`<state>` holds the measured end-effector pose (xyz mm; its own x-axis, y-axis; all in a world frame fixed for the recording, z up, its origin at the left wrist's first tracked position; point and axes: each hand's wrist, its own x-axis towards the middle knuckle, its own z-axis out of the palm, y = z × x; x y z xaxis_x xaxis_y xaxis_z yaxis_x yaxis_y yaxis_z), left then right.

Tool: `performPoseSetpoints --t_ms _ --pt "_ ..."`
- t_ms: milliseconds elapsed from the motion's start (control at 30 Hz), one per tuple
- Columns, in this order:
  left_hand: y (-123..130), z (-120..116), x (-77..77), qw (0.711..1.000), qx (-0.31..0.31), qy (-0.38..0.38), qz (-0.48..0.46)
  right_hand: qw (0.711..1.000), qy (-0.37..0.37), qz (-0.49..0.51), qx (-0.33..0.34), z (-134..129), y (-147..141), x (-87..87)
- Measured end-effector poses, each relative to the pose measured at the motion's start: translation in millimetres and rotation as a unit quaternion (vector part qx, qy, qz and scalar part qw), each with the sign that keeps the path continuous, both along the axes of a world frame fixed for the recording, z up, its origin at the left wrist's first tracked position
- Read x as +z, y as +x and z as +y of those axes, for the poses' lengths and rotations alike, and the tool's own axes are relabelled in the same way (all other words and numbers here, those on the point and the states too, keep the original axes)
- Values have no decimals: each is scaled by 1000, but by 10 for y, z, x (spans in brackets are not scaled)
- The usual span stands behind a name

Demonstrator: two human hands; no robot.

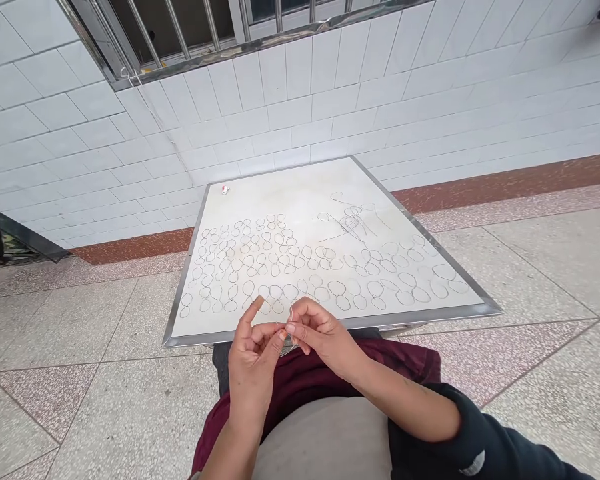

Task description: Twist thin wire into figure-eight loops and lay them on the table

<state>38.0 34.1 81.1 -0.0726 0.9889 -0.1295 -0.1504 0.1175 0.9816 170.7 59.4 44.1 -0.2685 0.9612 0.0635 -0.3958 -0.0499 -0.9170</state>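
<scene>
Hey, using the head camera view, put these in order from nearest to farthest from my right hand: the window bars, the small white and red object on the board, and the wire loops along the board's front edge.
From your right hand:
1. Thin wire loops: just ahead, along the board's near edge.
2. Small white and red object: far left corner of the board.
3. Window bars: beyond the board, high on the tiled wall.

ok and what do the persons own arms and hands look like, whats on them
The left hand and right hand are bare, with no gloves, and no ring or watch shows. The right forearm is bare up to a black sleeve with a small white marking on it. The sleeve on the left arm is out of view.
</scene>
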Motion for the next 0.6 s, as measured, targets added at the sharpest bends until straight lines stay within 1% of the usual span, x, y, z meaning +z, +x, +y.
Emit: performPoseSetpoints --t_ms 67,200,267,333,400,500,533,600 --pt "-7 -6 21 1000 -4 1 19 1000 3 -2 9 11 14 -14" --pt "-41 -19 22 998 -36 7 58 996 2 -28 85 70 119 5" --pt "-59 -23 -8 995 -59 12 74 993 33 -68 95 118 192 59" --pt "-76 -25 -50 993 -73 20 93 982 97 -138 85 169 255 138" --pt "-91 -27 -90 989 -73 31 126 953 184 -229 78 215 294 224" --pt "-111 -31 -127 978 -74 55 187 888 304 -342 49 253 307 317" --pt "-117 -30 -133 975 -76 61 201 870 332 -361 37 256 303 330" --pt "-127 -26 -139 973 -77 64 210 849 364 -383 18 249 287 326"
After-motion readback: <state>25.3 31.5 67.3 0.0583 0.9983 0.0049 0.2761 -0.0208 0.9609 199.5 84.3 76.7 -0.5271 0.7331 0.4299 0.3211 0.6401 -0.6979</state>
